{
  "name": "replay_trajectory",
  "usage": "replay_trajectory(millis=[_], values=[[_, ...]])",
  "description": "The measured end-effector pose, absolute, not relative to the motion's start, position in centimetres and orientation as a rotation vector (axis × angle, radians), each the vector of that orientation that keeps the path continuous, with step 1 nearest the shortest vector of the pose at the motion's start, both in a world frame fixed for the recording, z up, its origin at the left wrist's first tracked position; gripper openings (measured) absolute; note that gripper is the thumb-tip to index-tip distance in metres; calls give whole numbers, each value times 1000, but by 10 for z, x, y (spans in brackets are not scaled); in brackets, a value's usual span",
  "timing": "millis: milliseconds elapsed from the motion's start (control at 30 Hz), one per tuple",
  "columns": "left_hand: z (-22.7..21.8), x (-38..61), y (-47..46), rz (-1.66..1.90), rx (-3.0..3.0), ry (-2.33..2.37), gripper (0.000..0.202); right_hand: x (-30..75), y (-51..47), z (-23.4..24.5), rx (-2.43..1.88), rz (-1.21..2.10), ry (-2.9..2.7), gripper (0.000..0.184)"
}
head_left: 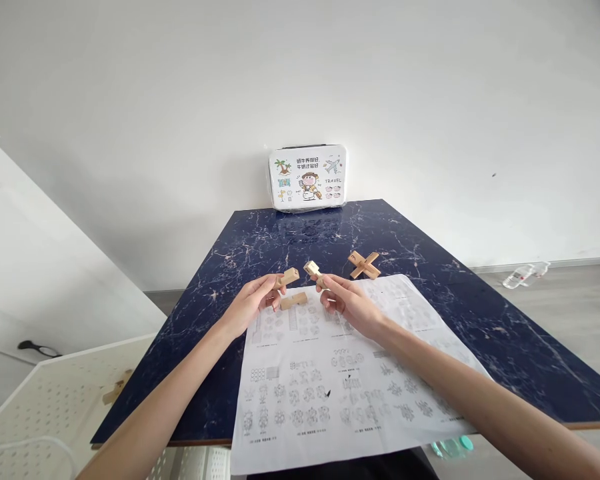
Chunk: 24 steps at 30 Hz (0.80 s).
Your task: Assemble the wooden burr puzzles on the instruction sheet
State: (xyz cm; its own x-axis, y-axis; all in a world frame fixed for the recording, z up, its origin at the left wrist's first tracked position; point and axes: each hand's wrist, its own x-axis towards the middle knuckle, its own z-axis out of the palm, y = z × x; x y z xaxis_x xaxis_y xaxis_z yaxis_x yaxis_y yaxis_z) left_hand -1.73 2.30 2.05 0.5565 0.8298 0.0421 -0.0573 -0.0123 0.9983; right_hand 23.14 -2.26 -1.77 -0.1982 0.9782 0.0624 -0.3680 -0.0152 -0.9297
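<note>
My left hand (253, 303) pinches a small notched wooden puzzle bar (289, 277) just above a printed instruction sheet (340, 373). My right hand (347, 303) grips a second wooden bar (313, 270), its end pointing toward the left one; the two bars are close but apart. A third wooden bar (293, 301) lies flat on the sheet between my hands. Beyond my right hand, an assembled wooden cross (364, 265) rests on the dark blue marble table (480, 313).
A white box with cartoon travel pictures (308, 177) leans against the wall at the table's far edge. A white perforated cart (55, 400) stands at the left with a wooden piece (114, 392) on it. A clear plastic bottle (525, 273) lies on the floor at right.
</note>
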Motion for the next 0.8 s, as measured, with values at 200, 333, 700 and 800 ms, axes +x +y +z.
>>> replay_trajectory(millis=[200, 333, 700, 800], values=[[19, -15, 23, 827, 1577, 795, 42, 232, -21, -21, -790, 1505, -1048, 42], [6, -19, 31, 948, 2005, 1144, 38, 233, -23, -19, -858, 1494, -1063, 43], [-6, -23, 33, 892, 2768, 1123, 27, 229, -25, -14, -901, 1482, -1068, 45], [-2, -19, 28, 793, 2795, 998, 28, 229, -24, -16, -884, 1481, -1067, 45]])
